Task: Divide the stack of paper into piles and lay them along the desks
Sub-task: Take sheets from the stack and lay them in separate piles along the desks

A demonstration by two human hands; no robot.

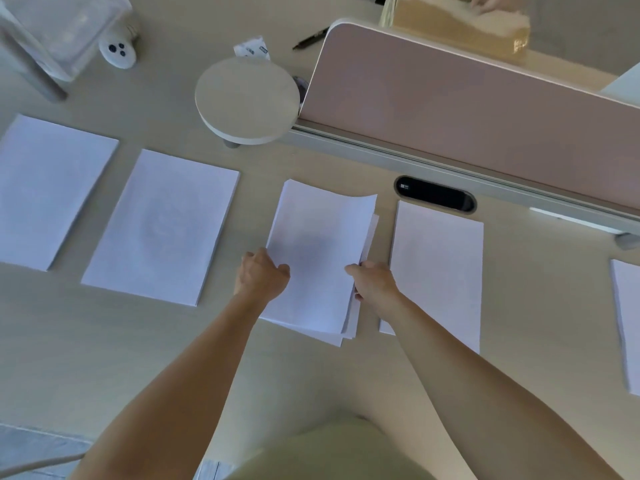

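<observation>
Pale wood desk [114, 341] fills most of the frame. A pink divider panel [467, 109] runs across the upper right, a round white stand [247, 98] sits at upper centre, and there's a black oval cable slot [434, 198] just below the panel.

Five piles of white paper run in a row across the middle, with gaps between them so none touch: the far-left pile [52, 188], second pile [162, 226], middle pile [318, 237], fourth pile [440, 265], and an edge pile [628, 323] cut off at the right of the frame. Four of them lie flat and squared up, so most of the laying-out looks done here.

The middle pile is the one being handled. The left hand [263, 275] has its fingers curled round the pile's left edge, and the right hand [375, 280] pinches the right edge with the thumb over the top sheet. Gripping both long edges probably keeps the loose sheets from sliding around in the slot between its neighbours. It isn't tidy though: the sheets fan out of line at the lower right corner and the far right corner curls up, so it likely wants squaring.

At the top right of the frame, another person's hand [485, 6] rests on a brown-wrapped pack [460, 36].
</observation>
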